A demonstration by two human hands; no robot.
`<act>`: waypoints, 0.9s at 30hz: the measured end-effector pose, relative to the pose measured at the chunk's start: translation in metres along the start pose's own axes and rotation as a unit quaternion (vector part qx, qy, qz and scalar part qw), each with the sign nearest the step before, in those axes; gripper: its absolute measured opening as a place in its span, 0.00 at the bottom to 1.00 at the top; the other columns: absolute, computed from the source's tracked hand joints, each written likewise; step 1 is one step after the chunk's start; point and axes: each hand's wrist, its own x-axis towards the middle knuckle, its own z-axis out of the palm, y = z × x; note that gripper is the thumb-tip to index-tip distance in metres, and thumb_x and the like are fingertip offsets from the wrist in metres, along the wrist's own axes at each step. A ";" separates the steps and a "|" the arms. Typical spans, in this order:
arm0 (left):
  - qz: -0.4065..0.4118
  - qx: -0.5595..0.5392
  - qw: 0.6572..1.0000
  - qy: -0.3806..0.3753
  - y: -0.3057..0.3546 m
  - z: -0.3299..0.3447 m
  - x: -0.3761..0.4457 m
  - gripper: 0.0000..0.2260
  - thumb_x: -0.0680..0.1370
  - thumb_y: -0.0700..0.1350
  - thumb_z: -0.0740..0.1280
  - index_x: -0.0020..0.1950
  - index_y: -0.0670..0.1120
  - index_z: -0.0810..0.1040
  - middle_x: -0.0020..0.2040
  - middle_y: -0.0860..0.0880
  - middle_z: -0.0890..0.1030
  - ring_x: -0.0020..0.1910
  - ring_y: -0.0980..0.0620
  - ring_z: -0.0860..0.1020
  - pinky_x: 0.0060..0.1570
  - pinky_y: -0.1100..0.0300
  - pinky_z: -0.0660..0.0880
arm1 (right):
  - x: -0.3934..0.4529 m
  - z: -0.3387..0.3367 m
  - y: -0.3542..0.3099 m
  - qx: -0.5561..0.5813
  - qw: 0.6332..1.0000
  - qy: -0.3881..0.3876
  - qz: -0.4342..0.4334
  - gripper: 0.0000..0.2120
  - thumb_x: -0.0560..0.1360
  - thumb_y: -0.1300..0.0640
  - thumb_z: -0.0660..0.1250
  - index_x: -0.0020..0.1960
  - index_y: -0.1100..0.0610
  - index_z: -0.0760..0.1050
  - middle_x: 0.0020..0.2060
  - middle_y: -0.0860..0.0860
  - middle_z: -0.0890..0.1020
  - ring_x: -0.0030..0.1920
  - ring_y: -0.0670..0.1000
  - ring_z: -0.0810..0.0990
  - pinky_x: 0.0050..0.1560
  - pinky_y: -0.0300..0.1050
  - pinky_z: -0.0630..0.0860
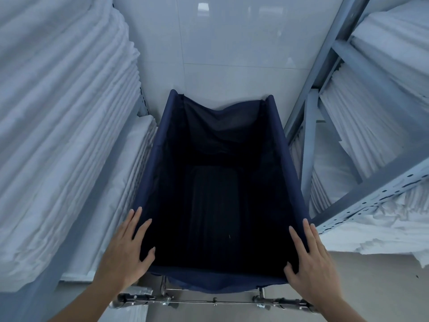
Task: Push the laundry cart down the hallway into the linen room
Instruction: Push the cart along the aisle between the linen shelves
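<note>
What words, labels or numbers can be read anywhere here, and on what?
None: no text shows in this view.
Navy laundry cart bag: plain fabric, no label.
Stacked white linens: no tags seen.
Grey metal shelving: only punched holes.
Tiled wall: only glare.

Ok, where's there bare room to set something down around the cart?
Free: inside the dark blue fabric laundry cart, which looks empty, and the white tiled floor beyond its far rim. Crowded: stacked white linens press close on the left, the grey metal shelving full of folded linens on the right.
</note>
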 end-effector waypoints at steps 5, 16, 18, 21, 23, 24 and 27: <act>-0.001 -0.010 1.000 0.001 -0.008 0.000 0.004 0.35 0.79 0.65 0.48 0.75 0.43 0.71 0.82 0.42 0.59 0.82 0.41 0.57 0.74 0.41 0.67 | 0.002 -0.002 -0.009 -0.003 1.000 -0.005 0.006 0.47 0.62 0.55 0.79 0.80 0.58 0.68 0.83 0.62 0.62 0.81 0.65 0.64 0.71 0.65 0.75; 0.001 -0.053 0.999 0.005 0.003 0.005 0.008 0.33 0.76 0.61 0.54 0.77 0.45 0.69 0.83 0.44 0.56 0.83 0.43 0.53 0.71 0.44 0.71 | 0.000 -0.001 0.005 -0.026 1.000 0.001 0.015 0.47 0.62 0.59 0.79 0.80 0.60 0.68 0.83 0.61 0.61 0.81 0.66 0.64 0.72 0.69 0.73; -0.002 -0.060 0.998 0.003 0.005 0.006 0.010 0.34 0.76 0.62 0.54 0.77 0.46 0.68 0.83 0.45 0.55 0.83 0.44 0.51 0.70 0.44 0.72 | -0.001 -0.001 0.008 -0.028 0.999 0.004 0.020 0.47 0.63 0.59 0.79 0.80 0.59 0.67 0.84 0.61 0.60 0.82 0.66 0.63 0.73 0.69 0.72; -0.006 -0.067 0.998 0.002 0.007 0.008 0.012 0.34 0.76 0.62 0.53 0.78 0.46 0.67 0.84 0.46 0.53 0.83 0.46 0.49 0.69 0.44 0.74 | -0.001 -0.002 0.011 -0.031 0.999 0.004 0.023 0.47 0.64 0.58 0.79 0.80 0.60 0.67 0.84 0.61 0.60 0.82 0.66 0.63 0.74 0.69 0.71; -0.005 -0.070 0.998 0.002 0.009 0.010 0.011 0.34 0.76 0.62 0.54 0.78 0.46 0.67 0.84 0.46 0.53 0.83 0.46 0.49 0.68 0.44 0.74 | -0.002 -0.002 0.013 -0.030 0.999 0.001 0.022 0.46 0.64 0.58 0.79 0.80 0.60 0.67 0.83 0.62 0.61 0.81 0.67 0.63 0.73 0.69 0.72; -0.004 -0.069 0.998 0.004 0.009 0.011 0.011 0.34 0.76 0.62 0.54 0.78 0.46 0.67 0.84 0.46 0.54 0.83 0.46 0.49 0.67 0.44 0.75 | -0.001 -0.003 0.014 -0.030 0.999 0.002 0.021 0.46 0.64 0.58 0.79 0.80 0.60 0.67 0.83 0.62 0.61 0.81 0.67 0.63 0.73 0.69 0.72; 0.000 -0.065 0.998 0.009 0.011 0.013 0.012 0.33 0.76 0.61 0.55 0.77 0.46 0.68 0.84 0.45 0.55 0.83 0.45 0.49 0.67 0.43 0.76 | 0.000 -0.004 0.018 -0.030 0.999 0.003 0.020 0.46 0.65 0.57 0.79 0.80 0.59 0.66 0.84 0.61 0.60 0.82 0.66 0.62 0.73 0.67 0.72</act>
